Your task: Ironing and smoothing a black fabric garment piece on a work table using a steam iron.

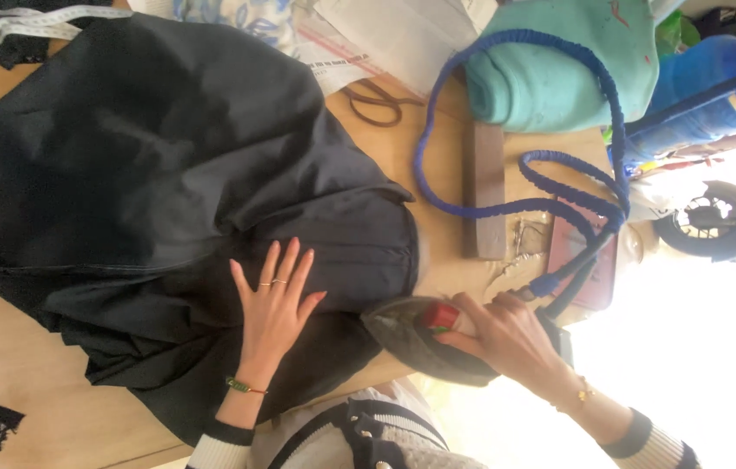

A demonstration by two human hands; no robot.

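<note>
A light wooden table (20,408) fills the view, with glaring brightness at one edge.

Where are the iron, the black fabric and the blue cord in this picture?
iron (424,343), head view, on its grey soleplate edge.
black fabric (151,165), head view, on the wide middle of the cloth.
blue cord (616,130), head view, on the curved stretch beside the green cloth.

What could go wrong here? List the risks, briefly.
1. The left hand lies flat on the black fabric close to the iron in the right hand's grip; fingers might get burned.
2. The blue cord loops across the table and could snag or drag.
3. The fabric lies in folds, so creases might get pressed in.
</note>
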